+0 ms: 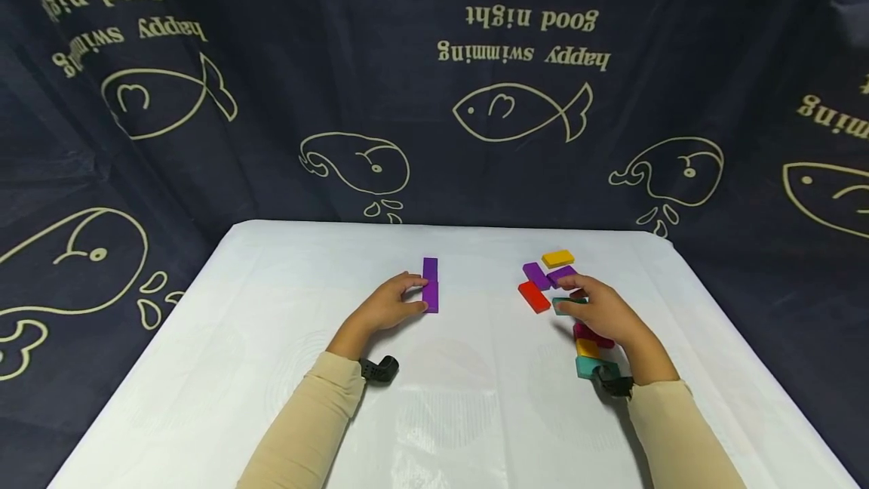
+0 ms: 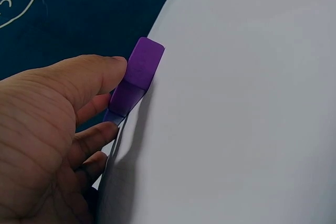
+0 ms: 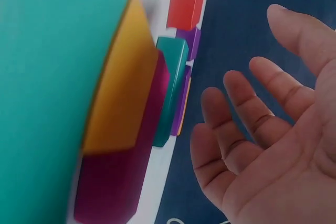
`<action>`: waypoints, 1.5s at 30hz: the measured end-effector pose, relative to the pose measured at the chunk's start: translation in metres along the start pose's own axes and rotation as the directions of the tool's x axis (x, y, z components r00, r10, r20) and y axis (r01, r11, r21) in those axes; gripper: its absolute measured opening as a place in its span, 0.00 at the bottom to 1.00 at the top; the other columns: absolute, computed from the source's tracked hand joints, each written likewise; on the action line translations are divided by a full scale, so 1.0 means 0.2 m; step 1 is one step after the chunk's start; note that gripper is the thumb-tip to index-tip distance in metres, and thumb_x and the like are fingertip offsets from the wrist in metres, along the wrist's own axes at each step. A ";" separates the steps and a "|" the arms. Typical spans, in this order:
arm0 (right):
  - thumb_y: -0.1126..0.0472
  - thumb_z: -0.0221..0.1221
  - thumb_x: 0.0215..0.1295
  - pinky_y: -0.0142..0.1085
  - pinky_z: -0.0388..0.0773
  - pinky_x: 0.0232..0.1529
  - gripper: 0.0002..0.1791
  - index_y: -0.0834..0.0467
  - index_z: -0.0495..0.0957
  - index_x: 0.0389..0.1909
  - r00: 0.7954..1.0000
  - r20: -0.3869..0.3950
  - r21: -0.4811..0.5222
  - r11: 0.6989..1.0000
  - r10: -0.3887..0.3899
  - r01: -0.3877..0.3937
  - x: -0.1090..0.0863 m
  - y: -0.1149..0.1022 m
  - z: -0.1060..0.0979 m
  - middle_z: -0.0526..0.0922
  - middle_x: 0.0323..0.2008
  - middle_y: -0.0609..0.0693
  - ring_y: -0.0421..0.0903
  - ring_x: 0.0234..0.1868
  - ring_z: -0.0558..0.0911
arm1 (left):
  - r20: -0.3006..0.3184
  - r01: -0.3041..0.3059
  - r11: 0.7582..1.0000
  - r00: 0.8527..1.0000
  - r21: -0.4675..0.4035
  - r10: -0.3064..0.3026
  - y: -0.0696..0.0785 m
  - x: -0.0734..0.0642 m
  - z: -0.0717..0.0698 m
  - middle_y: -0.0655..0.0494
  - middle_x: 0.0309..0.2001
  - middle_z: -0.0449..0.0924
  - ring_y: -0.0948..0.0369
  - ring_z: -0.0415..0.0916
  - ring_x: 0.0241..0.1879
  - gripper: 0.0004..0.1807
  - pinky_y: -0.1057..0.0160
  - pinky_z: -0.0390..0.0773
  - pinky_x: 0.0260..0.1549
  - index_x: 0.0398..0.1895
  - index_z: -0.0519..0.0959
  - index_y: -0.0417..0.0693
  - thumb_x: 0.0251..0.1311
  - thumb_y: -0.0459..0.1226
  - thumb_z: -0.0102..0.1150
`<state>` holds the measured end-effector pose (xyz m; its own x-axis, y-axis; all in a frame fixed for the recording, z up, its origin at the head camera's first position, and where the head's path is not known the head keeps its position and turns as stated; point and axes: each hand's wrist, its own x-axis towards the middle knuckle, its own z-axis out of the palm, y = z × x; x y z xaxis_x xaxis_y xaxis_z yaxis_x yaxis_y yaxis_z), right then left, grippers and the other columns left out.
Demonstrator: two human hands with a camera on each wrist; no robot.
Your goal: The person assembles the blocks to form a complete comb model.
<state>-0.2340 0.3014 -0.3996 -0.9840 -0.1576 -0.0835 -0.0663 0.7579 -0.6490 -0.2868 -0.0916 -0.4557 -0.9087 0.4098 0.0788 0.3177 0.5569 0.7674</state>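
Two purple blocks (image 1: 431,296) lie end to end on the white table. My left hand (image 1: 390,304) holds the nearer one, thumb by its near end and index finger by the seam. In the left wrist view, the thumb (image 2: 107,72) rests against the purple block (image 2: 144,64); some fingertips are hidden behind it. My right hand (image 1: 600,312) hovers over the loose blocks, above a teal block (image 1: 562,306). The right wrist view shows that hand (image 3: 262,135) with relaxed, spread fingers, holding nothing, apart from the teal block (image 3: 170,87).
Around the right hand lie a red block (image 1: 534,297), purple blocks (image 1: 536,275) and a yellow block (image 1: 558,258). Magenta (image 1: 592,335), yellow (image 1: 587,349) and teal (image 1: 594,367) blocks lie closer, near the right wrist. A dark printed cloth (image 1: 421,96) hangs behind the table (image 1: 475,368).
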 end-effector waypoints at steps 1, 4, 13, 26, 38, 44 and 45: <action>0.54 0.63 0.67 0.57 0.77 0.55 0.31 0.63 0.69 0.67 1.000 -0.002 -0.005 1.000 0.005 -0.005 0.00 0.01 0.00 0.73 0.61 0.65 0.63 0.60 0.72 | -0.001 0.000 1.000 1.000 0.003 0.000 0.00 0.00 0.00 0.43 0.67 0.70 0.44 0.51 0.74 0.25 0.45 0.51 0.72 0.62 0.77 0.43 0.61 0.38 0.66; 0.54 0.63 0.67 0.58 0.76 0.56 0.32 0.63 0.69 0.67 1.000 -0.010 -0.019 1.000 0.012 -0.012 -0.01 0.02 -0.01 0.73 0.62 0.65 0.63 0.59 0.72 | -0.002 0.003 1.000 1.000 0.006 -0.003 0.00 0.00 0.01 0.43 0.67 0.70 0.45 0.51 0.74 0.25 0.45 0.51 0.72 0.62 0.77 0.44 0.61 0.38 0.66; 0.55 0.65 0.65 0.55 0.80 0.51 0.31 0.63 0.71 0.65 1.000 -0.023 -0.046 0.999 -0.001 0.000 -0.09 0.04 -0.03 0.75 0.59 0.64 0.63 0.56 0.74 | -0.008 0.000 1.000 1.000 0.006 0.000 -0.01 0.01 0.01 0.43 0.67 0.70 0.44 0.52 0.74 0.25 0.45 0.52 0.71 0.62 0.78 0.44 0.60 0.38 0.66; 0.58 0.66 0.63 0.54 0.80 0.50 0.25 0.63 0.75 0.59 0.999 -0.023 -0.083 0.996 -0.046 0.044 -0.32 0.14 -0.04 0.81 0.50 0.56 0.55 0.49 0.78 | -0.032 -0.049 0.998 0.998 0.038 0.050 -0.01 0.00 0.01 0.39 0.65 0.71 0.40 0.54 0.72 0.26 0.42 0.54 0.70 0.61 0.77 0.40 0.59 0.38 0.65; 0.56 0.67 0.63 0.35 0.79 0.47 0.21 0.61 0.77 0.54 0.991 0.088 -0.033 0.994 -0.103 0.106 -0.43 0.21 -0.03 0.82 0.50 0.52 0.49 0.48 0.78 | -0.010 -0.016 1.000 1.000 0.011 0.016 -0.01 0.01 0.00 0.43 0.66 0.71 0.44 0.52 0.74 0.25 0.45 0.51 0.72 0.61 0.78 0.43 0.60 0.38 0.66; 0.56 0.67 0.63 0.31 0.78 0.41 0.15 0.58 0.77 0.46 0.986 0.127 0.014 0.994 -0.110 0.109 -0.45 0.22 -0.02 0.80 0.42 0.49 0.44 0.41 0.77 | -0.026 -0.056 0.998 0.998 0.018 0.056 -0.01 0.00 0.01 0.40 0.65 0.72 0.41 0.54 0.73 0.25 0.43 0.53 0.70 0.60 0.78 0.41 0.60 0.38 0.65; 0.56 0.67 0.63 0.31 0.78 0.41 0.15 0.58 0.77 0.46 0.984 0.135 0.014 0.993 -0.114 0.113 -0.46 0.22 -0.02 0.80 0.43 0.49 0.44 0.41 0.77 | -0.028 -0.062 0.998 0.998 0.020 0.062 -0.01 -0.01 0.01 0.39 0.65 0.72 0.40 0.54 0.72 0.25 0.42 0.54 0.70 0.60 0.78 0.40 0.60 0.38 0.65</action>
<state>-0.1475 0.3521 -0.4174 -0.9386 -0.3269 -0.1104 -0.1746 0.7261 -0.6651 -0.2856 -0.0909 -0.4586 -0.8945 0.4231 0.1446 0.3786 0.5449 0.7482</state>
